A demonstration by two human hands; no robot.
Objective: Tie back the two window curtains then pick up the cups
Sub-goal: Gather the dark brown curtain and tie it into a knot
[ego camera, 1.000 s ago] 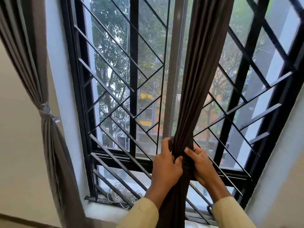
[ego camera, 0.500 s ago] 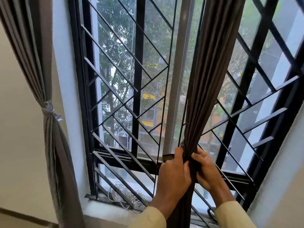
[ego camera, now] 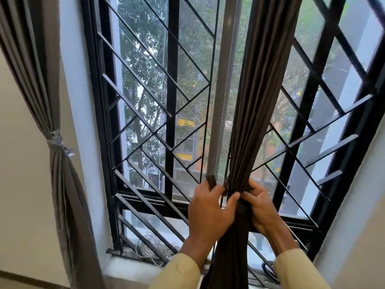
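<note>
Both hands, left hand (ego camera: 208,213) and right hand (ego camera: 262,211), close their fingers (ego camera: 233,200) around the gathered dark brown fabric curtain (ego camera: 250,122), bunching it between them, apparently for tying. No cups visible.

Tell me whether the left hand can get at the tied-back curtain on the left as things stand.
Probably not right away: the left hand is gripping the dark curtain along with the right hand, and the tied curtain hangs well off across the window grille.

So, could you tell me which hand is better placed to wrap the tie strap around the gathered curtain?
Probably the left hand: its fingers already pinch the strap end, while the right hand grips the bunched curtain and can steady it.
</note>
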